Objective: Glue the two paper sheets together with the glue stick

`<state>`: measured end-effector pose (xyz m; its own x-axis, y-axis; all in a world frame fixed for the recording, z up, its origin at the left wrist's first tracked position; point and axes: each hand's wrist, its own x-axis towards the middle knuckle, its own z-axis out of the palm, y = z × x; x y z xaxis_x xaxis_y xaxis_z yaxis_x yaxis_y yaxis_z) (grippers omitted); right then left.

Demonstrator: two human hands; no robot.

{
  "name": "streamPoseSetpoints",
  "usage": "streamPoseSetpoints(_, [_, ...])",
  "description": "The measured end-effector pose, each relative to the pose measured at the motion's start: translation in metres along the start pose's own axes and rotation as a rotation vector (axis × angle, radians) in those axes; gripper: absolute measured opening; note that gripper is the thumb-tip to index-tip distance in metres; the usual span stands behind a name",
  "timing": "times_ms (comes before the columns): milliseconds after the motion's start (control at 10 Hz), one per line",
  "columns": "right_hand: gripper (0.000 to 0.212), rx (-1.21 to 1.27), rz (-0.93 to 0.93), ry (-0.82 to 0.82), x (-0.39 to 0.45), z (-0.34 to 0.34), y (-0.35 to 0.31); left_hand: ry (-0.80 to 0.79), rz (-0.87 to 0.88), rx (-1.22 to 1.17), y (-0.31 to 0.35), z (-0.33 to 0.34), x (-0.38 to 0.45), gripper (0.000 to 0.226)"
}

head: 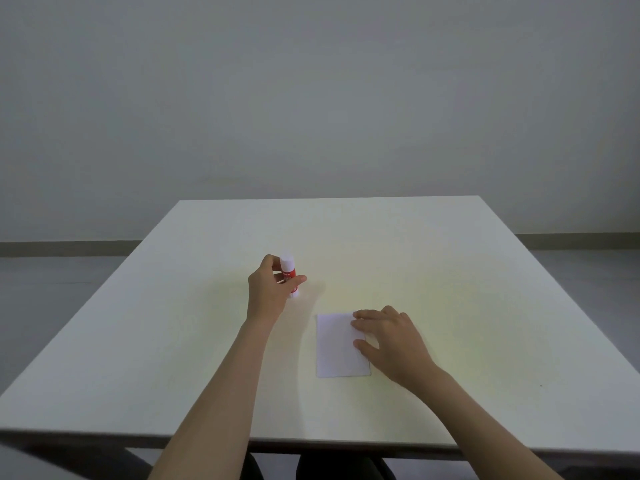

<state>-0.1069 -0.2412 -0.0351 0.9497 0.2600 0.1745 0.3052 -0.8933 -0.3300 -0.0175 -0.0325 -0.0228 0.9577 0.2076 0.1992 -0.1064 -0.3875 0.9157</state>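
Observation:
A glue stick [288, 270] with a white cap and red label stands upright on the white table [450, 271], left of centre. My left hand [270, 289] is wrapped around it, thumb in front and fingers behind. A small white paper rectangle [337, 348] lies flat nearer to me, right of the glue stick. My right hand [388, 337] rests with its fingers spread on the paper's right edge, pressing it to the table. Only one sheet outline shows; whether a second sheet lies under it I cannot tell.
The table's near edge [311, 441] runs across the bottom, with dark legs of the person below it. A plain grey wall and floor lie beyond the far edge.

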Motion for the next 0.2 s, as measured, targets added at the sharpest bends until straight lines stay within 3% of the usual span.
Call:
streamPoseSetpoints(100, [0.033,0.039,0.000,0.046,0.0005,-0.0034,0.0001,-0.038,-0.007,-0.020,0.0002,-0.0018,-0.0010,0.042])
streamPoseSetpoints(200, [0.033,0.038,0.002,0.075,0.0040,-0.0073,0.0012,-0.015,0.046,0.048,0.0011,-0.0056,-0.0045,0.071])
